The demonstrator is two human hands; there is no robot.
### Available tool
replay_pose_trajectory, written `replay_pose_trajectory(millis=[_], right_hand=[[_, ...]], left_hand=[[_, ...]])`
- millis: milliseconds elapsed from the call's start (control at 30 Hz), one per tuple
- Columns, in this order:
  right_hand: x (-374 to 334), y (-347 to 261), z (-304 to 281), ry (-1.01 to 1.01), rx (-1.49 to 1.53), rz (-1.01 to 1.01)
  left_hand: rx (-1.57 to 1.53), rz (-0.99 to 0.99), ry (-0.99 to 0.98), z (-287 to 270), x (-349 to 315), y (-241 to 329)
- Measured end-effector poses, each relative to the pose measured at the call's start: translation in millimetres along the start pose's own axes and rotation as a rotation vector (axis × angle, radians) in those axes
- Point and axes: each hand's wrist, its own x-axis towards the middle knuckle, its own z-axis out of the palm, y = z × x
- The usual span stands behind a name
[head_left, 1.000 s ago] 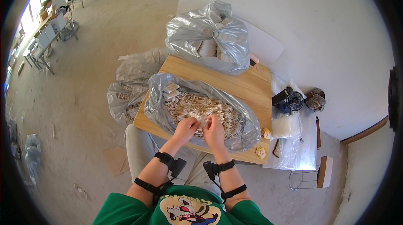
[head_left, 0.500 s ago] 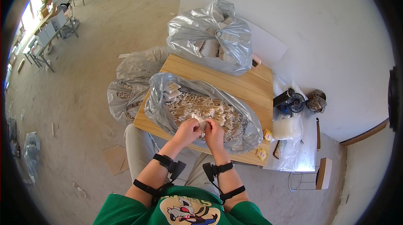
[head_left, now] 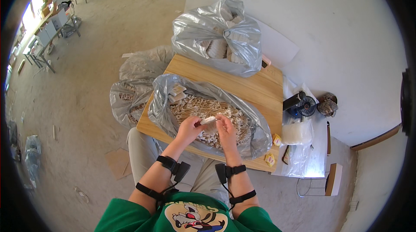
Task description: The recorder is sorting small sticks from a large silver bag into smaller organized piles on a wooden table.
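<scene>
My left hand is closed on a small whitish bundle, apparently cotton swabs, held over an opened grey plastic bag. At the bundle's right end, the fingers of my right hand are pinched together; whether they grip the bundle itself or a loose swab is too small to tell. Beneath both hands, a heap of loose cotton swabs with pale wooden sticks fills the bag. Several flat white packets lie at its left end.
The bag rests on a wooden table. A full silver-grey bag stands at its far end, and more bags sit to the left. On the right are a small fan, a clear plastic pack and yellow boxes. Other people are far left.
My hands have drawn apart. My right hand has shifted right and slightly away from me, and the whitish bundle now shows more plainly between them.
</scene>
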Motion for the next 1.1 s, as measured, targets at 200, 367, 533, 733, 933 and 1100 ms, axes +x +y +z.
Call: replay_pose_trajectory(millis=[200, 367, 533, 733, 933, 1100], right_hand=[[4, -13, 10, -0.137, 0.139, 0.196], [4, -3, 19, -0.076, 0.304, 0.173], [4, 4, 25, -0.013, 0.405, 0.243], [2, 1, 27, -0.009, 0.500, 0.266], [-22, -17, 36, -0.144, 0.676, 0.624], [-18, -1, 24, -0.072, 0.382, 0.470]], left_hand=[[-0.083, 0.019, 0.010, 5, 1, 1], [-0.339, 0.006, 0.125, 14, 1, -9], [-0.244, 0.061, 0.176, 13, 6, -3], [-0.315, -0.027, 0.427, 16, 16, -1], [-0.081, -0.021, 0.556, 14, 17, -12], [-0.309, -0.114, 0.410, 13, 12, -13]])
